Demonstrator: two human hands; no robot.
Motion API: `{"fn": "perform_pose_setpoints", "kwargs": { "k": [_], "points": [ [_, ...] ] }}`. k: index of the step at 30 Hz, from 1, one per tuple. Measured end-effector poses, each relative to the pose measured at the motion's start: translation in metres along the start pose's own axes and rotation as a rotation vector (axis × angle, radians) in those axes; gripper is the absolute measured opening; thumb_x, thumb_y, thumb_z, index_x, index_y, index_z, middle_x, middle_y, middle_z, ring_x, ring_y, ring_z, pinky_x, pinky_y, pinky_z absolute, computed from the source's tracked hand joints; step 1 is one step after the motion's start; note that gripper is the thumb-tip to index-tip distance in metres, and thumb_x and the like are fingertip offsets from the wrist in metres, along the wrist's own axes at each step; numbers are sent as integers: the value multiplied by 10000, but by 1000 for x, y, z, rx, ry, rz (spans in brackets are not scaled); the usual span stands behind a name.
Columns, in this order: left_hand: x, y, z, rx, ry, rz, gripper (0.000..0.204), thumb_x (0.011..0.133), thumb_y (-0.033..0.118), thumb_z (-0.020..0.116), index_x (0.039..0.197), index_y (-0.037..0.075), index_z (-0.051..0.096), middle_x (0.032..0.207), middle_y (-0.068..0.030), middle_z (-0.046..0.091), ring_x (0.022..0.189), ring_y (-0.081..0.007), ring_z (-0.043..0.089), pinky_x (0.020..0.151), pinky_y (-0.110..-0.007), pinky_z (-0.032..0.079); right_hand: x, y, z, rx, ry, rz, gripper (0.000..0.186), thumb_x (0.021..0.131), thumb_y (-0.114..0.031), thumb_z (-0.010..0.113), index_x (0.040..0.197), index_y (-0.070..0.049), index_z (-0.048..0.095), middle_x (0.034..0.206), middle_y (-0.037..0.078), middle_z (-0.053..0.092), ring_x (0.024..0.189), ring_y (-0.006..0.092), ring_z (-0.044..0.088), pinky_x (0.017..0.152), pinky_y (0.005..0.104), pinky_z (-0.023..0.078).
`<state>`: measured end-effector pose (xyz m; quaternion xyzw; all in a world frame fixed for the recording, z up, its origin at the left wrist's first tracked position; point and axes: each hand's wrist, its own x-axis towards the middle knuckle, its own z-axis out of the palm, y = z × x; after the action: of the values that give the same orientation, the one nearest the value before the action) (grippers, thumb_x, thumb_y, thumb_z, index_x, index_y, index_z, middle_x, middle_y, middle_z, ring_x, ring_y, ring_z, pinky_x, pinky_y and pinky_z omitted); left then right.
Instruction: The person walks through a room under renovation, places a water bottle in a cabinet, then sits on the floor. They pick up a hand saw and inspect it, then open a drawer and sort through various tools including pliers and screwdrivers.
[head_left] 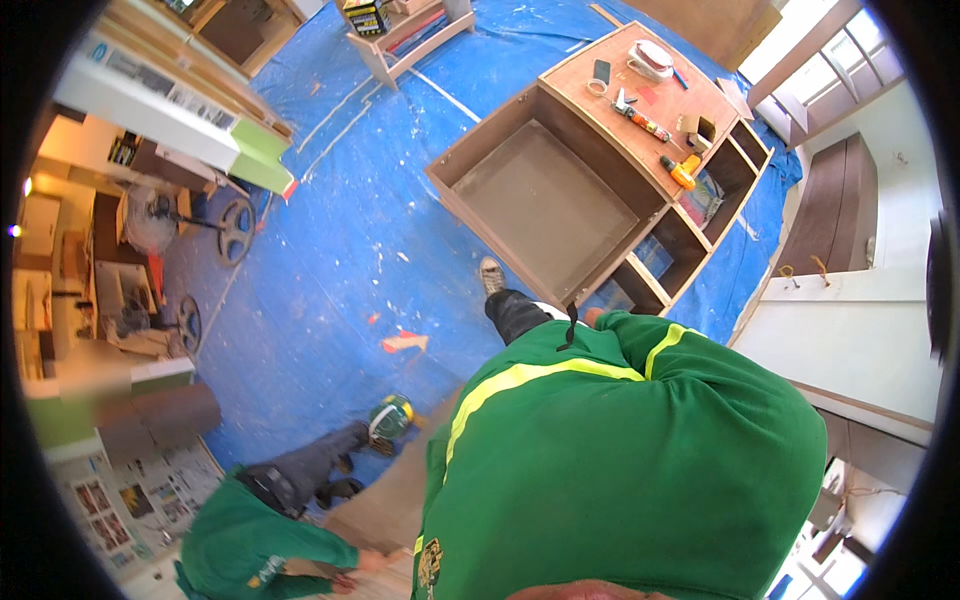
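Only a small part of my right hand (592,316) shows, at the end of my green sleeve. It is beside the near edge of a brown wooden cabinet unit (495,240); its fingers are mostly hidden, and I cannot tell whether it touches the wood. My left hand is out of sight. The unit has one large open compartment and several smaller ones. On its plywood-coloured part lie a caulking gun (641,121), a yellow power drill (684,171), a roll of tape (597,87), a dark flat rectangle (602,70) and a white bundle (650,60).
Blue sheeting (330,270) covers the floor, with an orange scrap (404,342) on it. At lower left a co-worker in green (245,540) bends over a board (385,515), hands on it. Fans (150,220) stand left; a low wooden rack (425,40) is behind. Brown panels (830,205) are at right.
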<state>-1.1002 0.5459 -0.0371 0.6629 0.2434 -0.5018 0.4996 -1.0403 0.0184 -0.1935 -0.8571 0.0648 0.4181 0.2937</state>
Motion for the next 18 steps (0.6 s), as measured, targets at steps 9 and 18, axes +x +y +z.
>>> {"fn": "perform_pose_setpoints", "kwargs": {
  "k": [9,18],
  "points": [
    [77,211,-156,311,-70,121,723,953,592,677,1413,37,616,1216,-141,701,1157,-276,641,1001,-435,505,76,-218,-192,26,48,-22,286,913,-291,644,971,-37,763,914,164,752,808,357,732,691,468,590],
    [128,347,-246,557,-123,254,998,816,672,809,1519,30,511,1383,-217,585,1251,-315,584,1064,-448,489,156,-201,-222,308,151,183,231,940,-286,642,911,-81,742,757,61,732,611,210,691,544,421,568]
  ]
}}
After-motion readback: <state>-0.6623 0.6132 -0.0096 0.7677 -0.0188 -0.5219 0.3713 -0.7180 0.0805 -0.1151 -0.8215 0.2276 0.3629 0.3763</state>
